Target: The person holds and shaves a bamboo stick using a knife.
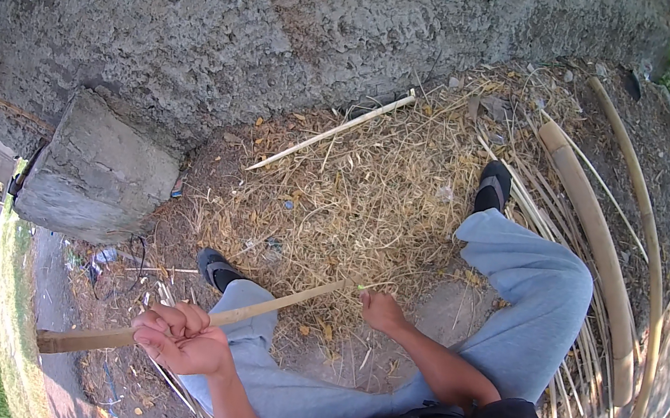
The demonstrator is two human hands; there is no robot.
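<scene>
A long, flat bamboo strip (293, 298) slants across my lap, its wider end at the lower left and its narrow end between my knees. My left hand (184, 341) is closed round it toward the wide end, palm turned partly up. Just right of the narrow end, my right hand (382, 313) is closed in a pinch. A small pale greenish bit shows at its fingertips, too small to name. Whether that hand touches the strip, I cannot tell. Under the strip's far end lies a heap of pale shavings (371, 206).
A rough grey wall (296, 17) runs across the far side, with a concrete block (106, 171) at the left. A pale stick (330, 133) lies near the wall. Right of my leg are a thick bamboo piece (594, 226), a thinner curved pole (646, 203) and several thin strips.
</scene>
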